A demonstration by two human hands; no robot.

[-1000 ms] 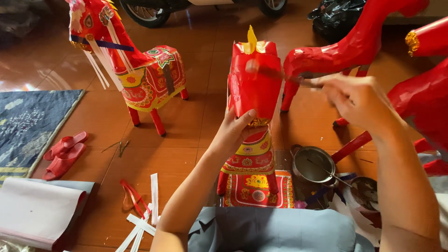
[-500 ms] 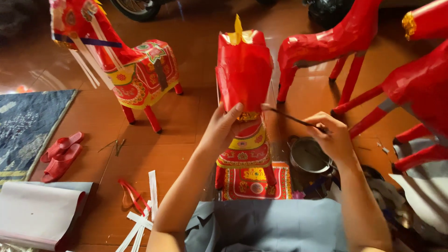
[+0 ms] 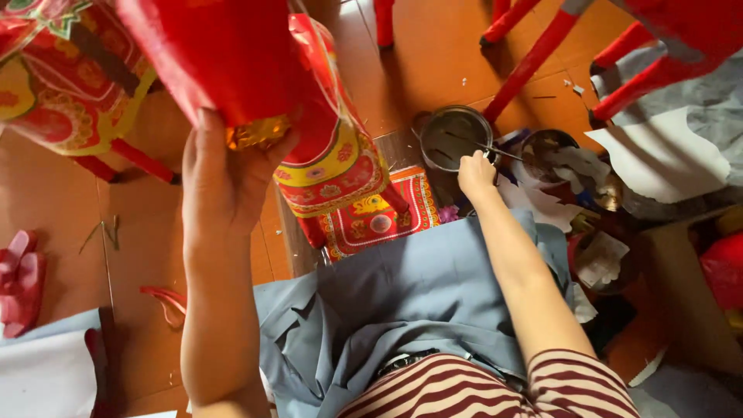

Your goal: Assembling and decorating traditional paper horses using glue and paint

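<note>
Left hand (image 3: 224, 182) is raised with its fingers wrapped around the lower edge of a red paper horse (image 3: 255, 70), gripping it at a band of gold foil; the horse is held up above the wooden floor (image 3: 433, 62), close to the camera. Right hand (image 3: 476, 174) is closed around a thin brush (image 3: 484, 145), whose tip reaches into a round metal pot (image 3: 453, 138) standing on the floor just beyond the person's lap. A second metal bowl (image 3: 553, 155) stuffed with paper scraps sits beside the pot to the right. Below the held horse lies a patterned red and yellow paper panel (image 3: 379, 217). Pink sandals (image 3: 19, 279) lie at far left.
</note>
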